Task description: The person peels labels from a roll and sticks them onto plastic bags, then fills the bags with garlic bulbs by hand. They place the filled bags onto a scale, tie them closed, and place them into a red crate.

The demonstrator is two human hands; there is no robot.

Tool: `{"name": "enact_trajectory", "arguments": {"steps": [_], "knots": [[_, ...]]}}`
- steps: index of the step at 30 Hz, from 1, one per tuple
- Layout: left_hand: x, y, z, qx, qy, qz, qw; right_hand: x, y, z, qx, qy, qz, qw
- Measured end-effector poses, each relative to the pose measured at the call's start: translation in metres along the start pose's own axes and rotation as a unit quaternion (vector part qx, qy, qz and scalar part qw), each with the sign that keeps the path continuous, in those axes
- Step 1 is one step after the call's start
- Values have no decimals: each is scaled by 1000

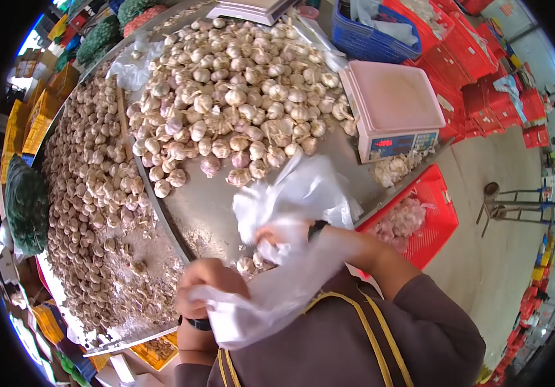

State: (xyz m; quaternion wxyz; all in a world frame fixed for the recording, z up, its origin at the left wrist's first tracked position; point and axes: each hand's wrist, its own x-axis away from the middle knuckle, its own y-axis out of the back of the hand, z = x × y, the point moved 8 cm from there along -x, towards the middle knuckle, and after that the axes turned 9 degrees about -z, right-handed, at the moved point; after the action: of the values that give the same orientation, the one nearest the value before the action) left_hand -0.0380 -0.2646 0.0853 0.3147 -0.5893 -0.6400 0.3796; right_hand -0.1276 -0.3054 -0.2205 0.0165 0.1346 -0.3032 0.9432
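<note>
Hands both grip a thin white plastic bag (303,193) just over the steel table (206,206) near edge: left hand (210,284) fisted on its near end, right hand (276,235) pinching the middle. Film this thin probably parts best with gentle fingertip rubbing. Beyond lie garlic bulbs (239,97); far right, a weighing scale (393,106)

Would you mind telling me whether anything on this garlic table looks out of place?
A small clump of garlic bulbs lies beside the scale at the edge of the table, apart from the main pile. Nothing else stands out.
</note>
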Motion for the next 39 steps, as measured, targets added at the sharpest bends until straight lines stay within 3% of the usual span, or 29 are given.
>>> {"name": "enact_trajectory", "arguments": {"steps": [1,2,3,4,6,7,9,10,11,12,14,17,18,19,22,23,26,27,28,29,31,32,33,35,36,37,38,39], "knots": [[-9,-12,-19,45,-43,-3,998,-5,6,-29,5,-4,7,1000],[-19,20,-19,-13,-12,-206,978,-12,19,-58,262,13,-10,965],[-18,52,-22,-67,23,-401,913,-17,31,-76,499,34,-25,866],[-33,51,-28,-128,-10,-400,908,-19,32,-70,503,33,-15,864],[-32,141,-20,-158,-86,-516,837,-17,60,-43,453,97,-115,879],[-38,161,-21,-229,-137,-477,838,-16,72,-21,424,128,-165,881],[-26,226,-4,-214,-132,-497,831,-7,102,10,356,186,-268,876],[-20,236,-2,-219,-137,-511,820,43,61,74,356,183,-263,878],[-16,242,-1,-225,-141,-524,809,38,19,152,-3,152,-313,937],[-12,251,0,-223,-142,-525,809,42,4,180,-1,150,-313,938],[-2,264,-5,-261,-130,-539,790,41,-24,215,-183,197,-173,948],[10,270,-17,-317,-158,-546,759,29,-26,196,-156,108,-172,967],[13,273,-23,-361,-137,-546,744,26,-22,187,-89,74,-259,959],[19,273,-22,-360,-139,-547,743,17,-22,178,-87,73,-257,960],[21,170,-67,-703,-202,-496,468,-3,-5,155,19,74,-326,942],[24,144,-74,-722,-197,-489,448,-5,-4,156,20,94,-359,928],[14,155,-20,-531,-9,-403,745,-16,-22,157,74,99,-388,913],[6,143,6,-450,61,-351,819,-22,-33,158,127,89,-383,911],[1,143,22,-394,66,-316,861,-29,-43,158,103,105,-376,915],[4,149,23,-394,66,-316,860,-28,-45,160,103,105,-376,915],[18,168,13,-194,11,-392,899,-18,-40,165,222,64,-391,891],[25,176,1,-74,-17,-429,900,-8,-33,172,292,95,-407,860],[27,181,-12,51,-51,-338,938,-3,4,137,319,93,-414,848],[53,208,-31,184,-81,-407,891,26,35,136,345,67,-487,799],[50,201,-37,185,-81,-408,890,31,52,126,484,-57,-436,757],[55,200,-43,137,-62,-486,861,32,55,117,485,-59,-434,757],[65,201,-47,87,-43,-560,822,31,39,135,500,7,-437,748],[70,206,-48,86,-43,-562,822,30,20,155,512,74,-440,734]]}}
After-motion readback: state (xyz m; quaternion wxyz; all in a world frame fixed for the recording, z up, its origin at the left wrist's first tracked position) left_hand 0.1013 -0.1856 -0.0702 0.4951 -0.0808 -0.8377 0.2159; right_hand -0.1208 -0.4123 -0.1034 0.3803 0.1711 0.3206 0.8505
